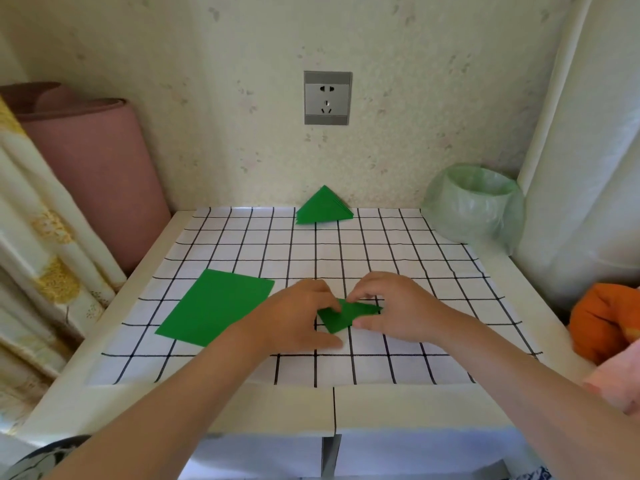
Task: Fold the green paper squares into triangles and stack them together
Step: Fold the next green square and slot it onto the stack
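Observation:
A small green paper piece (337,317), partly folded, lies on the checked cloth between my hands. My left hand (294,317) pinches its left edge with curled fingers. My right hand (391,306) covers its right side, fingertips curled down onto its upper edge. To the left lies a pile of flat green squares (214,306). A stack of folded green triangles (323,207) sits at the far edge of the cloth, against the wall.
The white table (145,403) carries a black-grid cloth (346,251). A bin lined with a pale green bag (478,206) stands at the back right. A pink roll (93,168) leans at the left. An orange cloth (602,323) lies at the right edge.

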`<state>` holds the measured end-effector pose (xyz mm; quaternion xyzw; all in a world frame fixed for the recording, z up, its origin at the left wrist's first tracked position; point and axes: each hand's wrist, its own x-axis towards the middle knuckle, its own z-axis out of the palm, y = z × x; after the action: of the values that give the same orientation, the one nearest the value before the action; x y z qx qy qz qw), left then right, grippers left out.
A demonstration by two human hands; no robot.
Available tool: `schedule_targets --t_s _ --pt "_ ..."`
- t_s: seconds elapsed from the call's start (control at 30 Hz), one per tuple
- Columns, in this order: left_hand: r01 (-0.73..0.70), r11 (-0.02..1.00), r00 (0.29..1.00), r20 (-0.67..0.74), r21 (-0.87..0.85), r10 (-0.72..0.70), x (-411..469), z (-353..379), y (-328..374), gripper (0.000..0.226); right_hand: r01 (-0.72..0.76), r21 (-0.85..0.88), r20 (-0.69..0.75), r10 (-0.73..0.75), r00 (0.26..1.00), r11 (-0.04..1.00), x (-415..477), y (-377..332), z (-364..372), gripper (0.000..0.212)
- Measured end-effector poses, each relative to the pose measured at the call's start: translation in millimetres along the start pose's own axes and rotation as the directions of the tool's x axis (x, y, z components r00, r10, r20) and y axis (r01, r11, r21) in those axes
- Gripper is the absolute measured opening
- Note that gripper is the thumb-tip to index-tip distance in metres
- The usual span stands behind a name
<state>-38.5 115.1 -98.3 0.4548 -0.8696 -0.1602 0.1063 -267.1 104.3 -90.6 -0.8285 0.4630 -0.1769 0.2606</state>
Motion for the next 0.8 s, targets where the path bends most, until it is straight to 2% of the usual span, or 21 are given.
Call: schedule_targets --t_s 0.1,0.2,0.33,0.43,0.53,0.63,0.7,0.8 --pt "-0.024 0.999 0.999 -0.041 -0.022 0.023 0.5 2.3 -3.3 0.040 0.060 -0.099 0.038 -0.057 0.998 0.993 -0.4 2.8 5.3 0.032" --pt "-0.064 0.997 0.994 -0.086 0.051 0.068 -0.4 0.6 0.2 0.028 0.096 -0.202 0.007 -0.096 0.995 0.975 -1.9 5.0 9.0 0.035" --pt "-0.057 0.996 0.980 -0.185 0.073 0.069 -0.3 -4.3 7.3 0.021 0.167 -0.266 -0.066 -0.191 0.979 0.949 -0.6 1.5 10.8 0.023" --pt "0.019 0.981 0.970 -0.234 -0.192 -0.064 0.3 -14.6 12.7 0.015 0.113 -0.059 -0.142 -0.120 0.983 0.992 1.9 -5.6 6.2 0.012" --pt "0.086 0.884 0.939 -0.259 -0.460 -0.227 1.8 -31.0 21.6 0.011 -0.024 0.208 -0.135 0.053 0.989 0.978 5.4 -18.0 -10.3 0.011" --pt "0.185 0.732 0.927 -0.131 -0.656 -0.351 1.9 -48.5 28.9 0.009 -0.064 0.386 -0.105 0.113 0.988 0.920 5.0 -28.8 -27.0 0.014" --pt "0.243 0.673 0.927 -0.037 -0.698 -0.372 1.2 -55.9 33.3 0.009 -0.094 0.380 -0.072 0.131 0.989 0.920 3.1 -31.3 -33.2 0.009" --pt "0.293 0.674 0.924 0.020 -0.678 -0.381 1.4 -58.0 38.5 0.012 -0.129 0.293 -0.039 0.147 0.988 0.947 0.4 -35.1 -33.0 0.008"
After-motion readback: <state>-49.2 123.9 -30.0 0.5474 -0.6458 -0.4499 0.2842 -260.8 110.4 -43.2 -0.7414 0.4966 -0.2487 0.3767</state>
